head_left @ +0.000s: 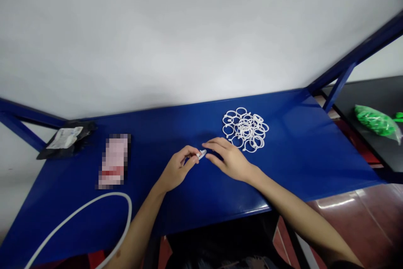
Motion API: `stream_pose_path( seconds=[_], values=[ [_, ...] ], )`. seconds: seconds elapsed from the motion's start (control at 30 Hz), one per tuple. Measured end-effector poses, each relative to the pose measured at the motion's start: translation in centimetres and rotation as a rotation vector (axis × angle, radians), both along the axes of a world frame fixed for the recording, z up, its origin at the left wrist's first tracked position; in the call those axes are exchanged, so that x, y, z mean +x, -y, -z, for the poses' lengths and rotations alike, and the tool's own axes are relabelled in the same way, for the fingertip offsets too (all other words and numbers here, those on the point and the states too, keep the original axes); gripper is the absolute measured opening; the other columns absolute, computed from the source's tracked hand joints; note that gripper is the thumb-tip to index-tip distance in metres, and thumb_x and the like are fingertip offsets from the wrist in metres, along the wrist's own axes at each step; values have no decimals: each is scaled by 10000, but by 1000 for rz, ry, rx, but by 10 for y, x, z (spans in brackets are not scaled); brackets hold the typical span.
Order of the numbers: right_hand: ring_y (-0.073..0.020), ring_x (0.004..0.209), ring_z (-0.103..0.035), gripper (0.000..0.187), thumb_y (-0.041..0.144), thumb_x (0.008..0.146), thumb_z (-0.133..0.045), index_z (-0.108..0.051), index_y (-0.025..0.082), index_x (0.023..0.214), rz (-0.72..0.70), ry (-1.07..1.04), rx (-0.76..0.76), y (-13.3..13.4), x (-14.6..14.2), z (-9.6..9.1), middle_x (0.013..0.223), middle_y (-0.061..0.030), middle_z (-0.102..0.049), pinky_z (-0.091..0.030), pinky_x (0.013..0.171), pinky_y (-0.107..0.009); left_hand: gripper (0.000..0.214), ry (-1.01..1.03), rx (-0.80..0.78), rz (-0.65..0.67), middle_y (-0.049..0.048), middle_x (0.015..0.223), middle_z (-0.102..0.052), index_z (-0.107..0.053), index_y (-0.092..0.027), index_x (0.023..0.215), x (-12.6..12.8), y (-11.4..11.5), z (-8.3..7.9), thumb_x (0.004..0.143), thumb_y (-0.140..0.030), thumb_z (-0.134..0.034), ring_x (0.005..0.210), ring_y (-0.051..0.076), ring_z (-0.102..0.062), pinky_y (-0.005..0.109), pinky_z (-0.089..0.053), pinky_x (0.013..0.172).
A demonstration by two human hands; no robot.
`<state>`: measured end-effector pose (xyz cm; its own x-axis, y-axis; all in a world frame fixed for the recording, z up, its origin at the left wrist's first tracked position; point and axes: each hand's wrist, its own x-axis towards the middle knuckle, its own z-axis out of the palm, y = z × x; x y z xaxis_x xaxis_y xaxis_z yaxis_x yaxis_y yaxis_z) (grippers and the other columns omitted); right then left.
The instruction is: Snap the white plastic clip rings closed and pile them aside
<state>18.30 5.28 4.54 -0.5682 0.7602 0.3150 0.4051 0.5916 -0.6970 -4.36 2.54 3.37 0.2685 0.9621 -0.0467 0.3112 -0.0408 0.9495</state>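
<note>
My left hand [181,167] is closed, pinching a small white plastic ring [202,155] between thumb and fingertips over the middle of the blue table. The ring is seen nearly edge-on, and the fingers cover part of it. Just to its right is my right hand [229,160], its thumb and fingers apart around the ring's far end; whether a fingertip touches it I cannot tell. Beyond the right hand lies a loose pile of white plastic rings [247,128], each with a small knob or clasp.
The blue table [176,126] backs onto a pale wall. A black plastic package [71,139] and a pixelated flat object [113,162] lie left. A white cable [80,208] loops at the front left. On a dark surface at right rests a bag of green items [376,122].
</note>
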Motion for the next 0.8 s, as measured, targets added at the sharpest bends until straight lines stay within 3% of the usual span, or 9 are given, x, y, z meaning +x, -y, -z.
stream_pose_path(
  seconds=[0.17, 0.4, 0.6, 0.8],
  values=[
    [-151, 779, -631, 168, 285, 1004, -559, -688, 218, 1087, 36, -182, -250, 6, -8, 13, 949, -46, -691, -539, 721, -304, 136, 65, -35, -40, 17, 874, -730, -704, -220, 958, 8, 0, 9, 917, -327, -631, 798, 149, -681, 286, -554, 770],
    [-137, 727, -623, 170, 357, 969, -617, -690, 209, 1008, 137, -299, -506, 12, -6, 20, 865, -15, -709, -490, 670, -269, 122, 54, 31, -137, 20, 908, -740, -741, -234, 962, 14, 1, 15, 883, -318, -701, 844, 156, -698, 287, -559, 794],
    [-124, 664, -585, 219, 406, 976, -603, -683, 203, 970, 143, -299, -517, 12, -7, 20, 808, -3, -685, -463, 621, -255, 102, 123, 50, -152, 19, 846, -726, -747, -227, 931, 15, 2, 11, 876, -305, -713, 790, 151, -693, 283, -570, 763],
    [-139, 721, -607, 201, 374, 986, -596, -697, 209, 929, 99, -280, -403, 13, -5, 20, 843, -21, -673, -478, 657, -268, 112, -59, 231, -142, 17, 858, -721, -745, -248, 997, 18, 4, 9, 920, -268, -666, 750, 133, -660, 281, -552, 730]
  ],
)
